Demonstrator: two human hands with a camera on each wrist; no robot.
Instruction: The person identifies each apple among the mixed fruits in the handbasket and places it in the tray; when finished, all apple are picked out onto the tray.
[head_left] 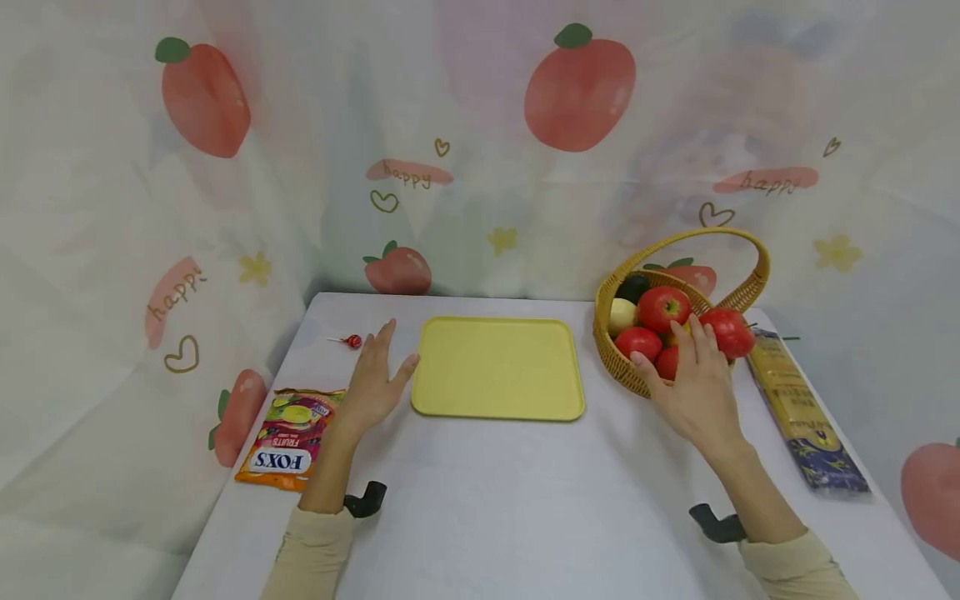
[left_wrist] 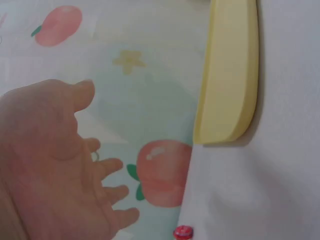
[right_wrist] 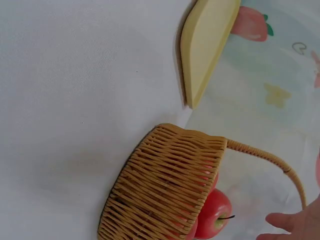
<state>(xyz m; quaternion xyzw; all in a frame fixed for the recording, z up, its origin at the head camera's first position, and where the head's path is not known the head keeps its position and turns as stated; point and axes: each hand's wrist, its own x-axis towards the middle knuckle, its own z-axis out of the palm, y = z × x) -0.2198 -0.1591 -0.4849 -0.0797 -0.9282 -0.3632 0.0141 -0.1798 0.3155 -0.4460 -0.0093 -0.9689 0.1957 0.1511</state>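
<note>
My right hand [head_left: 697, 396] reaches over the near side of a wicker basket [head_left: 611, 354], fingers spread and nothing gripped. Whether its fingertips touch the fruit is unclear. Inside the basket are several red apples [head_left: 663, 308], a pale yellow fruit [head_left: 622, 317] and a dark green fruit [head_left: 633, 287]. Another red apple [head_left: 729, 333] sits at the right rim beside my fingers. On the left, my empty left hand [head_left: 367, 398] is held with fingers extended, between a yellow tray [head_left: 498, 371] and a Fox's Fruits candy bag [head_left: 288, 442]. A red lollipop [left_wrist: 183, 232] lies just beyond it.
A long yellow and blue pasta packet [head_left: 806, 412] lies along the right side of the white table [head_left: 517, 508]. The basket's tall arched handle [head_left: 716, 232] rises above the fruit. A printed cloth backdrop [head_left: 480, 225] hangs behind the table.
</note>
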